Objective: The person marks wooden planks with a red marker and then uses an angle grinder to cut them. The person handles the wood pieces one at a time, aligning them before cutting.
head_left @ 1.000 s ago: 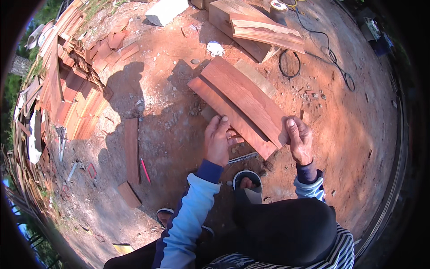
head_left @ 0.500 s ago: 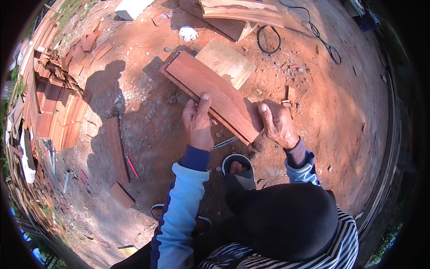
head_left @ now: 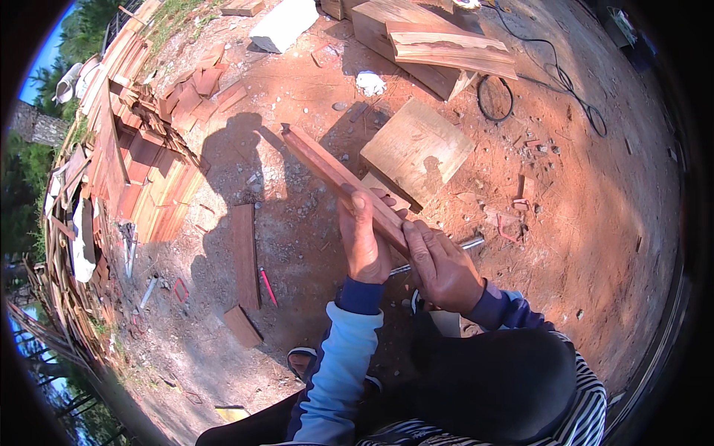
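I hold a reddish-brown wooden board (head_left: 320, 165), turned so that a narrow grooved edge faces up. It slants from near my body toward the far left. My left hand (head_left: 364, 241) is closed around it near the middle, thumb along the upper edge and fingers on the far side. My right hand (head_left: 445, 269) grips the near end, with its fingers laid over the edge; the palm side is hidden. A pale square wooden panel (head_left: 420, 145) lies on the ground just beyond the hands. A metal rod (head_left: 471, 243) shows partly beside the right hand.
A long dark plank (head_left: 245, 256), a short offcut (head_left: 242, 325) and a red pencil-like stick (head_left: 268, 286) lie at left. Stacked boards (head_left: 160, 193) stand farther left. Larger timbers (head_left: 446, 50) rest at the back, near a black cable (head_left: 561, 70) and a white block (head_left: 284, 26).
The board has rolled from showing its broad face to showing its narrow edge. My right hand has moved in closer to my left and over the near end. The view has shifted left.
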`<action>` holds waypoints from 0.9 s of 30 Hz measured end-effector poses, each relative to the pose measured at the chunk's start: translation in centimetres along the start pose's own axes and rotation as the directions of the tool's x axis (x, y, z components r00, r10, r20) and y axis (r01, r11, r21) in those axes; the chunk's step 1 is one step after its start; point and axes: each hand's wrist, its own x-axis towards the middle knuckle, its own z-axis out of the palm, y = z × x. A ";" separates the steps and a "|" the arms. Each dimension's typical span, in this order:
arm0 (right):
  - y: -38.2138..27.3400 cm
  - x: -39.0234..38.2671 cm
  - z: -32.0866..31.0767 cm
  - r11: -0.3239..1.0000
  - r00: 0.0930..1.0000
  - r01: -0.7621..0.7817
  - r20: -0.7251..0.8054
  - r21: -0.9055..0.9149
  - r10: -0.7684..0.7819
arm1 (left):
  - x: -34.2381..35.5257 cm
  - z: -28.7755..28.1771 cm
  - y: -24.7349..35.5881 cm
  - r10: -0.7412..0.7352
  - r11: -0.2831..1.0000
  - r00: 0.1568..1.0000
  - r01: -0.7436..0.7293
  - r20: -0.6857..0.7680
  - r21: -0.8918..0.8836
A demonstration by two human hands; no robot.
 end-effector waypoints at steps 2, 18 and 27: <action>-0.5 0.4 -0.6 1.000 1.000 0.010 0.023 -0.029 -0.009 | -0.1 0.0 0.2 -0.019 0.998 0.997 0.023 -0.069 0.057; 1.3 -5.9 3.7 0.761 0.896 -0.445 0.228 0.472 0.382 | 2.3 -9.0 9.6 -0.072 0.993 0.997 0.069 0.029 0.091; -1.8 -7.5 7.4 0.841 0.924 -0.215 0.383 0.496 0.010 | 2.5 -13.3 7.2 -0.171 0.985 0.985 0.171 0.000 -0.018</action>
